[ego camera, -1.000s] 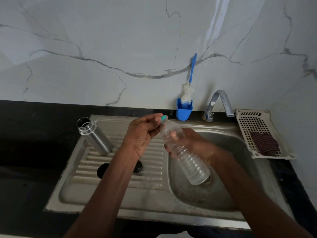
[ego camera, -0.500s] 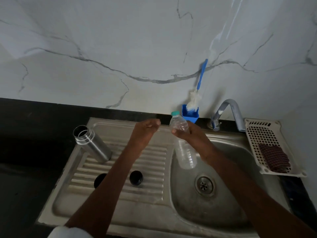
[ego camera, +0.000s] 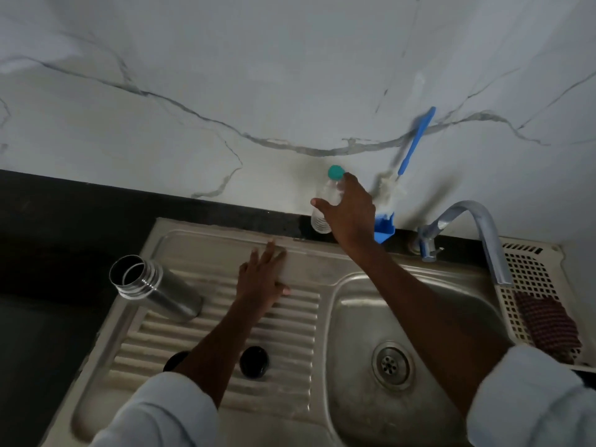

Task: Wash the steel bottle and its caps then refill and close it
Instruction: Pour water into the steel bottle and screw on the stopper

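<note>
The open steel bottle (ego camera: 167, 291) stands uncapped on the left of the sink's ribbed drainboard (ego camera: 290, 321). Two black caps lie on the ribs nearer me: one (ego camera: 254, 361) in plain sight, the other (ego camera: 174, 361) half hidden under my left forearm. My left hand (ego camera: 261, 282) lies flat with straight fingers on the drainboard, holding nothing. My right hand (ego camera: 350, 214) reaches to the back counter and grips a clear plastic bottle (ego camera: 319, 222) with a teal cap, upright against the wall.
A blue bottle brush (ego camera: 416, 143) stands in a blue holder (ego camera: 385, 227) right of the plastic bottle. The tap (ego camera: 477, 221) arches over the basin with its drain (ego camera: 391, 365). A white basket (ego camera: 529, 272) holding a dark red cloth (ego camera: 548, 321) sits at the right.
My right hand carried the plastic bottle from above the basin up and back to the counter by the wall. My left hand let go of its cap and dropped flat onto the drainboard.
</note>
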Motion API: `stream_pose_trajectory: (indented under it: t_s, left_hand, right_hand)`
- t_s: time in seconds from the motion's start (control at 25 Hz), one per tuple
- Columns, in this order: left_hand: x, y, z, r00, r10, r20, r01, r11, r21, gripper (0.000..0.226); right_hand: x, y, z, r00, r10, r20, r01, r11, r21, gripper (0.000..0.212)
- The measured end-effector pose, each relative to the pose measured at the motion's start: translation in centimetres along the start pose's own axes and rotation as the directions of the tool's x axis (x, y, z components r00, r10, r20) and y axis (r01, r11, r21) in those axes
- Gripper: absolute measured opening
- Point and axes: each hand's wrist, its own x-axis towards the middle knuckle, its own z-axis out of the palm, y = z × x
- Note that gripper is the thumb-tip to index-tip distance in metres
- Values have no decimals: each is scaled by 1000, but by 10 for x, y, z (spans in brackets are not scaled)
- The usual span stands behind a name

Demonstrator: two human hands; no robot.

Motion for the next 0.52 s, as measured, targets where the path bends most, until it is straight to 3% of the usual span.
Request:
stream_pose_trajectory:
  t_s: [0.24,0.52]
  left_hand:
    - [5,1,1,1000,-29,-5,29,1000,1,101]
    - [5,2,-2,999,-33,-3,33,999,14,102]
  right_hand:
    - [3,6,27,996,80,27,-79,996,-33,81]
    - [-2,1,29,997,76,2,-76,997,-12,89]
